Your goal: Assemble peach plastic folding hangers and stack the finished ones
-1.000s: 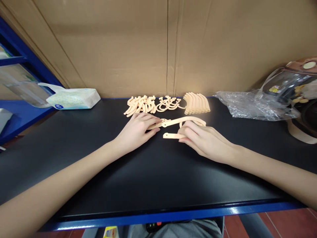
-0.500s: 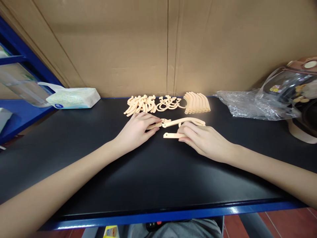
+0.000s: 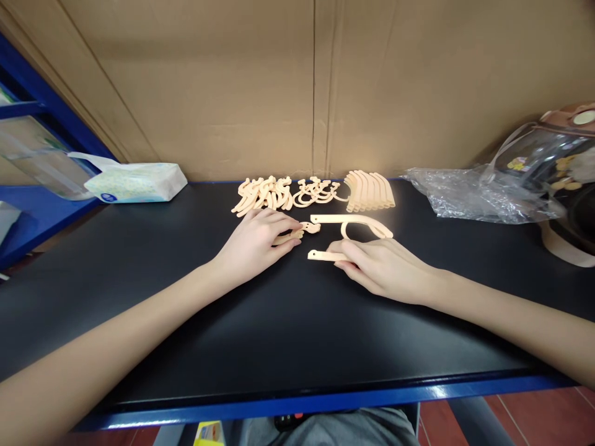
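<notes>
Firstly, nearest on the black counter (image 3: 279, 334): one pierced bar (image 3: 321, 255), cream, flat-sided, a small dark hole near its blunt end. Its other end runs into the right hand (image 3: 388, 269), whose grip is clamped on it, thumb against fingers. Probably light, stiff plastic, smooth enough to slip a little; best taken at mid-length, leaving the holed end free.

Item: one short knobbed piece (image 3: 310, 227), cream, lobed at the tip, the rest hidden under the fingers of the left hand (image 3: 258, 241), pinched there by thumb and fingertips. Likely rigid and of little weight; the narrow tip looks the weaker part, the body the sounder hold.

Item: one longer curved bar (image 3: 339, 218), holed at left, bending down at right, just beyond the right hand; whether it joins the nearer bar beneath the palm, I cannot tell.

Item, along the far edge, left to right: a heap of S-curved pieces (image 3: 263, 195); a tangle of thin hooks (image 3: 316, 192); a tidy row of bowed bars (image 3: 370, 191), set side by side.
</notes>
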`<state>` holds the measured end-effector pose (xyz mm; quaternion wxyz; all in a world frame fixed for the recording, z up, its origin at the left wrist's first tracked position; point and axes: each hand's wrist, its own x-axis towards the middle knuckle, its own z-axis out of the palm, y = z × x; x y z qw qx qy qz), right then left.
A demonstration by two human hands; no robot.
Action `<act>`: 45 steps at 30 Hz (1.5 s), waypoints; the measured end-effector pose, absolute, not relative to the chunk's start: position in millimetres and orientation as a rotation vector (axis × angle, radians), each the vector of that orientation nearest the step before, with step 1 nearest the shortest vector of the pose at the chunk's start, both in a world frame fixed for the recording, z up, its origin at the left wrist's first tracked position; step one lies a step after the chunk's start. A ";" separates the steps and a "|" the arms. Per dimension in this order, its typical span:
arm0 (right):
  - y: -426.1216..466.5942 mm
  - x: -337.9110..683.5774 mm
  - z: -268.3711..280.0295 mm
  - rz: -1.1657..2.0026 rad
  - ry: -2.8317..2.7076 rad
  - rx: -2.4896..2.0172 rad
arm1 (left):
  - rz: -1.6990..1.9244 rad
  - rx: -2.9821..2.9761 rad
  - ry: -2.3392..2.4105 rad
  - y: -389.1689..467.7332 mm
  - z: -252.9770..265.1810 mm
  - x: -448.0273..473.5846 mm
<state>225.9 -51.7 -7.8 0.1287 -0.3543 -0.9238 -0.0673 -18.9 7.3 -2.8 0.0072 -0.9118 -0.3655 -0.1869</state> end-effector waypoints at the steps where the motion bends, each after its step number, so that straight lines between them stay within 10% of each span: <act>1: -51.6 225.8 -8.0 -0.195 -2.696 -1.040 | -0.593 -2.846 -1.141 7.2 -3.0 -18.9; 45: -43.5 229.1 -13.8 -0.166 -2.557 -1.018 | -0.459 -2.778 -1.361 -23.3 16.8 -8.6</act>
